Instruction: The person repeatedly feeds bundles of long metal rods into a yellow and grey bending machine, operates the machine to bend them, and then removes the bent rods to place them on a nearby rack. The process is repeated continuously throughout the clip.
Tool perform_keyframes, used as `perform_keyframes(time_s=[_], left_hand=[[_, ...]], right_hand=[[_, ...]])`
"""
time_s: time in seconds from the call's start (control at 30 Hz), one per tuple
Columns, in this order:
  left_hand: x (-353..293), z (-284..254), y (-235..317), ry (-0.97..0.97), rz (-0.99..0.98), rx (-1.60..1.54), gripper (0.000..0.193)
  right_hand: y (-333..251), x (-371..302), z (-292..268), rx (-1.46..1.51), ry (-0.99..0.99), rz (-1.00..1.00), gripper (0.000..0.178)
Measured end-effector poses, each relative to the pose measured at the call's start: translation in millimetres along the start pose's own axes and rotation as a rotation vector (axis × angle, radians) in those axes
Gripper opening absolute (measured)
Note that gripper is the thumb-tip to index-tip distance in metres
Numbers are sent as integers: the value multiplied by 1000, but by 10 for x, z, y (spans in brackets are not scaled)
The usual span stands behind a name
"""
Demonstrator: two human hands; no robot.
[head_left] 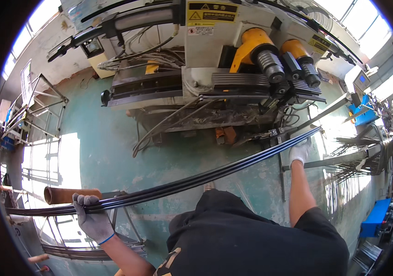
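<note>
Black shirt (256,244): on the person, in front of the big machine (205,50).
Left hand (91,216): before the machine's left end, fingers curled closed around the long bars (173,186).
Long bars: in front of the machine, held far apart, maybe so they won't sag.
Right hand (299,151): before the machine's right end, touching the bars; fingers hidden, can't tell how closed.

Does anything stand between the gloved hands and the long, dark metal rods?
Nothing visible: the grey-gloved left hand grips the long, dark metal rods directly; the white-gloved right hand meets them near their right end.
</note>
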State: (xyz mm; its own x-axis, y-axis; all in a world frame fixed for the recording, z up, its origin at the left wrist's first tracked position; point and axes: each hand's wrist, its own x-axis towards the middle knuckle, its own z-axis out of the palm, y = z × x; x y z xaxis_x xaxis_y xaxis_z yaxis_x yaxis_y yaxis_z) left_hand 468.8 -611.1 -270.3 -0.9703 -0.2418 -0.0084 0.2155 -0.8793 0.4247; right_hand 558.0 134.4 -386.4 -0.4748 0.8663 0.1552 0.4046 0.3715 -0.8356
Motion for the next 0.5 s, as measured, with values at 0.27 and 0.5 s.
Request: perform_keyframes(time_s=[0.27,0.5], left_hand=[[750,1178,-1595,-214,-294,175,35],[2305,751,-859,-208,-140,171,41]], right_hand=[[-1173,61,857,1421,-286,766,28],[-1079,1037,615,1455,-192,612,36]])
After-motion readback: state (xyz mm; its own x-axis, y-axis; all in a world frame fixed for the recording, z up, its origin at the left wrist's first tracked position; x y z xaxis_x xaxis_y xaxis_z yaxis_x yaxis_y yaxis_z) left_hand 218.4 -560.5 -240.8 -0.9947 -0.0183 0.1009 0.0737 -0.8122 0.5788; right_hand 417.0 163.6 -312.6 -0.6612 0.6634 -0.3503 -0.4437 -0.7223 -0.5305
